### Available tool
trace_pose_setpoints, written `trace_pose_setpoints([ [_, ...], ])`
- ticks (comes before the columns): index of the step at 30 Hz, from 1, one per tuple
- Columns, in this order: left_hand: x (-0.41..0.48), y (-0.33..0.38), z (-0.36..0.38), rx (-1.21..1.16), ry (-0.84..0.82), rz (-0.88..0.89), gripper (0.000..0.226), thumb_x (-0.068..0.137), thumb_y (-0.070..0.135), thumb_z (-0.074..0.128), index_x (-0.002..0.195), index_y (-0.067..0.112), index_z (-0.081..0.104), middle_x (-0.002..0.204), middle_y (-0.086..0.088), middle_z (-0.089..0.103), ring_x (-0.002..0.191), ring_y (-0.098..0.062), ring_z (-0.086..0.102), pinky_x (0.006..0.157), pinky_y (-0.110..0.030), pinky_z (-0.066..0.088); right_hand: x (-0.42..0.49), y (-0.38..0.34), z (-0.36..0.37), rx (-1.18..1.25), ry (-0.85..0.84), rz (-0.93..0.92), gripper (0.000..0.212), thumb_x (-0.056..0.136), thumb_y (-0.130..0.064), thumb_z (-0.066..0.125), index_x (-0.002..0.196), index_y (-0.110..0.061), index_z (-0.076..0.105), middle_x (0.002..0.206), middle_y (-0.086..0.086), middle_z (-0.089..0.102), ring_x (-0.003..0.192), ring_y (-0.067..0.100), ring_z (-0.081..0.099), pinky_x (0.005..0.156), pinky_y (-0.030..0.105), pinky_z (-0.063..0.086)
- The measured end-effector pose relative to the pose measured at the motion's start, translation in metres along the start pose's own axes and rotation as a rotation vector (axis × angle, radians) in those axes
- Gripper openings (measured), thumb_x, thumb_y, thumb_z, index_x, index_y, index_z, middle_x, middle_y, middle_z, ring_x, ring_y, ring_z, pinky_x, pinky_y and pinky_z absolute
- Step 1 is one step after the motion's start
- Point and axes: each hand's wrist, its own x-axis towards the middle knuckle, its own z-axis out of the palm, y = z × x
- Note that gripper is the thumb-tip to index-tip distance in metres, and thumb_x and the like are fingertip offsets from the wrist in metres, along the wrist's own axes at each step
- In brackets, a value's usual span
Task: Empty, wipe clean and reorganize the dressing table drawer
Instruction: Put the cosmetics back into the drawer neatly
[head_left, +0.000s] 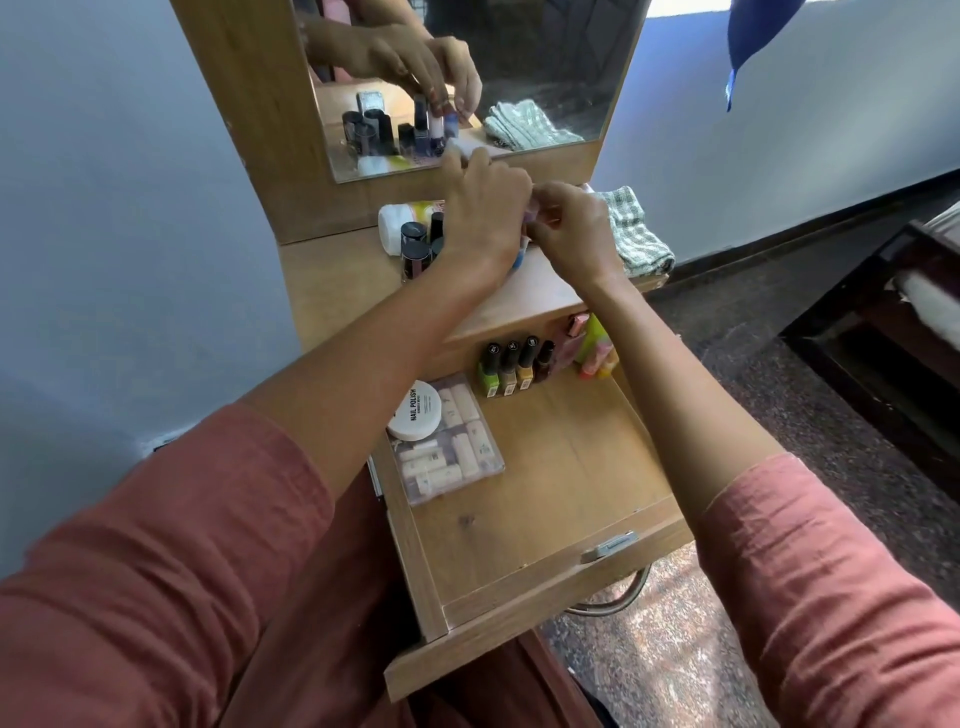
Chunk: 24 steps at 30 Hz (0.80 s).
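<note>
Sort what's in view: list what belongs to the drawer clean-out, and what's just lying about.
Belongs to the job:
drawer
nail polish bottles
white tub
clear case
checked cloth
bottles on the tabletop
both hands, left and right

Just lying about:
mirror
blue cloth hanging
dark furniture

Pulled wide open below the two hands: wooden drawer (545, 499), floor mostly bare. Lined up at its back edge, under the right wrist, nail polish bottles (511, 366) standing upright, black caps, green and yellowish bodies, then pink and yellow tubes (592, 345) crowded in the back right corner. Below the left forearm, in the drawer's left part, clear plastic case (452, 449) of pale small bottles lying flat, white round nail polish remover tub (415, 411) resting on its back corner. Up beside the right hand, folded checked cloth (631, 228) on the tabletop.
</note>
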Motion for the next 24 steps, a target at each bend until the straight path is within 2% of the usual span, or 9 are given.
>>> trace_pose_setpoints([
  [2, -0.001, 0.001, -0.001, -0.019, -0.004, 0.013, 0.024, 0.095, 0.008, 0.039, 0.1, 0.004, 0.062, 0.105, -0.014, 0.062, 0.116, -0.03, 0.042, 0.106, -0.042, 0.021, -0.003, 0.0, -0.004, 0.006, -0.006, 0.01, 0.021, 0.082, 0.001, 0.056, 0.101, 0.0, 0.066, 0.086, 0.005, 0.061, 0.08, 0.013, 0.056, 0.069, 0.012, 0.043],
  [4, -0.001, 0.002, -0.001, -0.044, -0.007, 0.032, 0.022, 0.094, 0.01, 0.043, 0.104, 0.006, 0.062, 0.106, -0.012, 0.062, 0.115, -0.029, 0.043, 0.103, -0.04, 0.025, -0.007, 0.001, -0.01, 0.015, 0.008, 0.015, 0.022, 0.082, 0.0, 0.057, 0.102, -0.001, 0.066, 0.09, 0.009, 0.065, 0.08, 0.013, 0.056, 0.07, 0.012, 0.044],
  [7, -0.002, 0.005, -0.002, -0.125, 0.014, 0.048, 0.024, 0.094, 0.011, 0.045, 0.109, 0.008, 0.064, 0.108, -0.012, 0.063, 0.115, -0.028, 0.045, 0.095, -0.036, 0.032, -0.015, 0.003, -0.019, 0.012, 0.031, 0.003, 0.023, 0.082, -0.003, 0.06, 0.104, -0.003, 0.067, 0.099, 0.012, 0.069, 0.08, 0.011, 0.058, 0.065, 0.001, 0.041],
  [11, -0.011, 0.013, -0.006, -0.235, 0.019, 0.073, 0.023, 0.091, 0.016, 0.052, 0.108, 0.008, 0.066, 0.109, -0.013, 0.065, 0.11, -0.029, 0.051, 0.087, -0.037, 0.042, -0.03, 0.004, -0.037, -0.002, -0.001, -0.004, 0.024, 0.081, -0.007, 0.065, 0.105, -0.005, 0.067, 0.097, 0.01, 0.068, 0.078, 0.012, 0.058, 0.062, -0.001, 0.04],
  [17, -0.031, 0.026, -0.002, -0.391, -0.029, 0.061, 0.022, 0.09, 0.008, 0.052, 0.106, 0.009, 0.066, 0.109, -0.012, 0.066, 0.101, -0.028, 0.061, 0.076, -0.034, 0.045, -0.057, 0.007, -0.06, -0.04, -0.042, 0.004, 0.026, 0.079, -0.005, 0.067, 0.105, -0.005, 0.066, 0.1, 0.01, 0.068, 0.079, 0.012, 0.059, 0.063, 0.002, 0.044],
  [21, -0.046, 0.034, 0.006, -0.506, -0.097, 0.045, 0.02, 0.089, 0.004, 0.049, 0.1, 0.005, 0.065, 0.103, -0.013, 0.066, 0.091, -0.026, 0.063, 0.074, -0.034, 0.05, -0.07, 0.016, -0.064, -0.064, -0.086, 0.03, 0.026, 0.079, -0.005, 0.068, 0.105, -0.006, 0.066, 0.1, 0.011, 0.068, 0.084, 0.019, 0.064, 0.072, 0.015, 0.047],
  [24, -0.056, 0.04, 0.018, -0.545, -0.122, 0.035, 0.018, 0.089, 0.002, 0.049, 0.096, 0.001, 0.065, 0.096, -0.014, 0.066, 0.084, -0.023, 0.062, 0.074, -0.037, 0.053, -0.078, 0.025, -0.062, -0.078, -0.123, 0.037, 0.027, 0.078, -0.002, 0.067, 0.105, -0.005, 0.066, 0.103, 0.01, 0.067, 0.084, 0.015, 0.062, 0.067, 0.006, 0.045],
])
